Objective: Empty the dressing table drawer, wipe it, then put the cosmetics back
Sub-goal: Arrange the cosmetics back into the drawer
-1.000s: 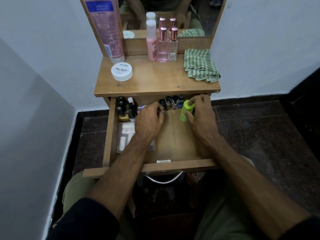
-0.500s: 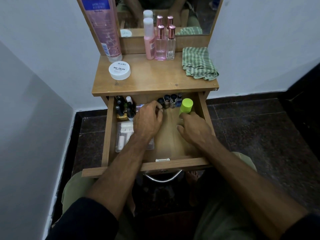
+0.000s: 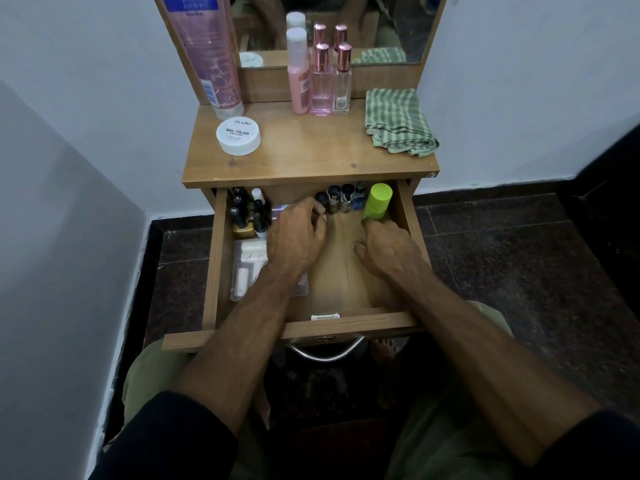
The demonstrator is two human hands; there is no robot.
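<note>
Between white walls over dark stone floor, wooden tabletop; left hand loosely curled, right hand relaxed.

Hands: two are being seen in the drawer.
Bottles on the tabletop: three.
Tubes: one.
White jars: one.
Green cloths: one.
Green bottles: one.

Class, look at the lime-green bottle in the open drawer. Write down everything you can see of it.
The lime-green bottle is a plain cylinder with a flat round top, looking like matte plastic, with no label visible. It stands roughly upright in the back right corner of the drawer, close to the right wall, beside a row of small dark bottles. The right hand sits just in front of its base; whether they touch is unclear.
</note>
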